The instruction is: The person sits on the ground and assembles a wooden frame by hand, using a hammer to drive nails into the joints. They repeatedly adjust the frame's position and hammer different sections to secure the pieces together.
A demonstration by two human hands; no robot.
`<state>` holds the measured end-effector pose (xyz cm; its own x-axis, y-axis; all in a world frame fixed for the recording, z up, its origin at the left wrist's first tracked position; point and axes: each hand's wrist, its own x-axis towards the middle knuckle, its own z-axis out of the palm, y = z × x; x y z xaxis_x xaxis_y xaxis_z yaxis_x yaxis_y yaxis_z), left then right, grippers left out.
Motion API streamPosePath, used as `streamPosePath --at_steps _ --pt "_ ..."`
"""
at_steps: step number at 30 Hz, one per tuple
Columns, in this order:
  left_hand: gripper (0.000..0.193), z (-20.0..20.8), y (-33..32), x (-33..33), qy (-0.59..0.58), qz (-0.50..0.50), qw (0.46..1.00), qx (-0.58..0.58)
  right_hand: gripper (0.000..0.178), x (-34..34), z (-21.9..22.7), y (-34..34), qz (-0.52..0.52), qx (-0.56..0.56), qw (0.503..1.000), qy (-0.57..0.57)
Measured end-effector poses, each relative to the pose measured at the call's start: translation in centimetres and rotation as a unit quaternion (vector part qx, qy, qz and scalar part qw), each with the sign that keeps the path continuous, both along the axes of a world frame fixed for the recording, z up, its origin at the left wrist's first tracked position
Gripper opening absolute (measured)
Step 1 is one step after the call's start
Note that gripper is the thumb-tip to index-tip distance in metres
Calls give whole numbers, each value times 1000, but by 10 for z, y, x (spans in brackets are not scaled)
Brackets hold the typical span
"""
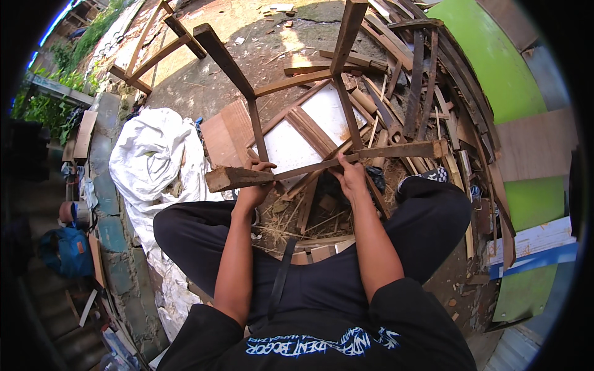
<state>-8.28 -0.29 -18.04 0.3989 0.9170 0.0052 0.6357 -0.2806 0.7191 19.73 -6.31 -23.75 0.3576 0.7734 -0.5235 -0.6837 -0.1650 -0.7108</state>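
A four-legged wooden frame [294, 82], like that of a stool, stands tilted before my crossed legs. Its two far legs rise up and away, while the near pair point out left and right toward me. My left hand [255, 185] grips the frame near the joint of the near left leg [238, 179]. At the right end of the near rail [312, 167], my right hand [350, 177] is closed with its thumb on top, by the near right leg [402, 150]. Some fingers are hidden behind the wood. Under the frame lies a white board [281, 148] with wooden strips.
White sacking [154, 148] is heaped at my left, beside a low block wall [114, 216]. Scrap wood [427, 80] is piled at the right, with what looks like a handsaw [394, 131] among it. Another wooden frame [158, 55] stands far left. Green panels [495, 62] line the right.
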Motion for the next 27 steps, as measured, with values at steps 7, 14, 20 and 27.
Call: streamPosePath --at_steps 7,14,20,27 --pt "42 -9 2 -5 71 -12 997 36 20 1 -4 0 4 -8 1000 -10" --pt "37 -6 -4 4 95 9 995 35 22 -1 -5 3 -18 -8 1000 -11" --pt "35 -10 -1 2 104 -7 993 54 30 3 -5 -2 -6 11 1000 20" --pt "37 -13 -5 0 79 22 996 17 79 18 22 -21 -2 -150 968 -200"
